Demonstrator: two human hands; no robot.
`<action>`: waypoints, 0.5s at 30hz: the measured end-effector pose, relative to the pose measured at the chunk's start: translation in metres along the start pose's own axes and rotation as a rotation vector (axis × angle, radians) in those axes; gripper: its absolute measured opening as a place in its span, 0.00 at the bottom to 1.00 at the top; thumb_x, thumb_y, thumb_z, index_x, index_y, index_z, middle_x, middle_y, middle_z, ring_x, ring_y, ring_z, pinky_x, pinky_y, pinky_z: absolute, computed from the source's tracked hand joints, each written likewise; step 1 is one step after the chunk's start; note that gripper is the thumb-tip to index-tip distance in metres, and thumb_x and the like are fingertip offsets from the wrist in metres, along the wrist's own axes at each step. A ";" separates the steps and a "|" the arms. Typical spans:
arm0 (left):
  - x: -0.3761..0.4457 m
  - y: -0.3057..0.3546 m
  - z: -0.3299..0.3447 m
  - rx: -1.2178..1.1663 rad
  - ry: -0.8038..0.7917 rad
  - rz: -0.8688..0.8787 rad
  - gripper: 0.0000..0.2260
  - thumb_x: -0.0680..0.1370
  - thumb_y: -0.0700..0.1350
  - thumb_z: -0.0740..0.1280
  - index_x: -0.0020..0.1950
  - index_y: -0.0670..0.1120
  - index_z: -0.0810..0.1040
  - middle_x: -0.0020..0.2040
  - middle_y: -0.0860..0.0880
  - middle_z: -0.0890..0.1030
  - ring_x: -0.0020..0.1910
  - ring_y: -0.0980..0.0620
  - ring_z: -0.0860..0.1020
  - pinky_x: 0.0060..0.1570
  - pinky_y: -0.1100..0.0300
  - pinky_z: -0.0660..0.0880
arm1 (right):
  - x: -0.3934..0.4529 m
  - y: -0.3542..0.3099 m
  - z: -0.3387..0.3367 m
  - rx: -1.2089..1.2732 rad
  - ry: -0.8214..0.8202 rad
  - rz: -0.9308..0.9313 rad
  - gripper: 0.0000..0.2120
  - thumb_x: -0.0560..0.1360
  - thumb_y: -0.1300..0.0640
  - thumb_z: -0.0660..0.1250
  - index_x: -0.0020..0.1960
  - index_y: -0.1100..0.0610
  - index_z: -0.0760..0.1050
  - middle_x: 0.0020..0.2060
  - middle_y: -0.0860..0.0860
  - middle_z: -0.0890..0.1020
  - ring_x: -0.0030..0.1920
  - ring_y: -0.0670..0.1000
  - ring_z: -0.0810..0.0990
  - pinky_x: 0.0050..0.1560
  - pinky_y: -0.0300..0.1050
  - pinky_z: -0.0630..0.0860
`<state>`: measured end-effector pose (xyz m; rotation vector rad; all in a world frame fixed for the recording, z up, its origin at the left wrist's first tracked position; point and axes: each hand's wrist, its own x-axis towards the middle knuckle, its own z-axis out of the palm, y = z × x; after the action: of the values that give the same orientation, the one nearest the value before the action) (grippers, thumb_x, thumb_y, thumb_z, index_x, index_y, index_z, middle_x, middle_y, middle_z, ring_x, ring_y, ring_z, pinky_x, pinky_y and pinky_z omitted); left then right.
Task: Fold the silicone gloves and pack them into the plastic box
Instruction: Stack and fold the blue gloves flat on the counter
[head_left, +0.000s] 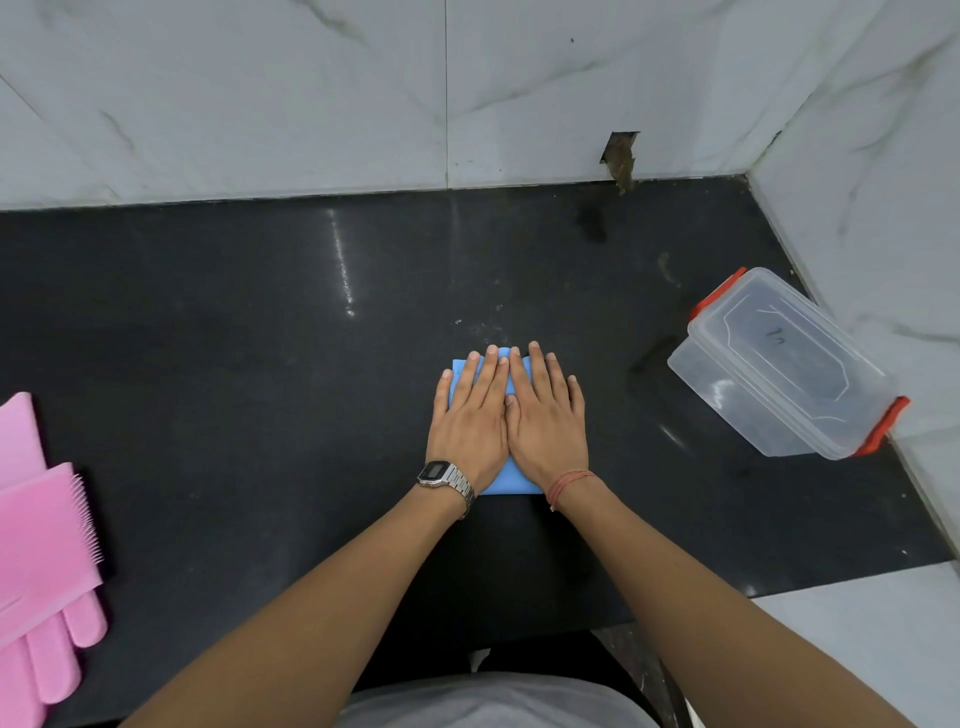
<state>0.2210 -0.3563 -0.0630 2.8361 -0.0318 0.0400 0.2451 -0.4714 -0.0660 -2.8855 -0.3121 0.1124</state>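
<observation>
While both hands press flat, fingers straight, the left grip (470, 415) and right grip (545, 415) lie side by side on 1 folded blue glove (511, 480) on the counter (260, 338). Silicone looks soft and springy, so I would pinch its folded edges. Left of the grips lie pink gloves (41, 545); farther right waits the closed plastic box (784, 364).

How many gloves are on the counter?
2 for sure: a blue glove folded flat under both hands at the centre, and a pink glove at the left edge. The pink pile is cut off, so it may hold another.
</observation>
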 end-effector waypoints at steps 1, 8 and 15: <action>0.001 0.000 0.000 -0.002 -0.001 -0.004 0.23 0.83 0.50 0.47 0.79 0.49 0.50 0.79 0.51 0.51 0.78 0.52 0.47 0.74 0.51 0.40 | 0.001 0.000 -0.001 0.006 -0.001 -0.001 0.26 0.83 0.48 0.47 0.80 0.49 0.49 0.80 0.51 0.51 0.79 0.53 0.50 0.77 0.55 0.49; 0.002 -0.001 -0.001 0.015 -0.040 -0.008 0.23 0.83 0.50 0.45 0.79 0.50 0.47 0.80 0.52 0.48 0.78 0.52 0.45 0.74 0.52 0.38 | 0.002 0.000 -0.002 0.007 -0.016 -0.009 0.26 0.83 0.48 0.45 0.80 0.50 0.47 0.80 0.51 0.50 0.79 0.54 0.49 0.77 0.56 0.48; -0.003 0.000 -0.008 0.078 -0.093 0.021 0.24 0.83 0.50 0.44 0.79 0.48 0.44 0.80 0.50 0.45 0.78 0.51 0.43 0.74 0.50 0.38 | -0.004 0.001 -0.007 -0.019 -0.063 -0.023 0.27 0.83 0.49 0.45 0.80 0.51 0.43 0.80 0.52 0.46 0.79 0.53 0.43 0.76 0.55 0.41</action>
<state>0.2184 -0.3536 -0.0558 2.9133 -0.0816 -0.0886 0.2416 -0.4746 -0.0596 -2.9009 -0.3591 0.1971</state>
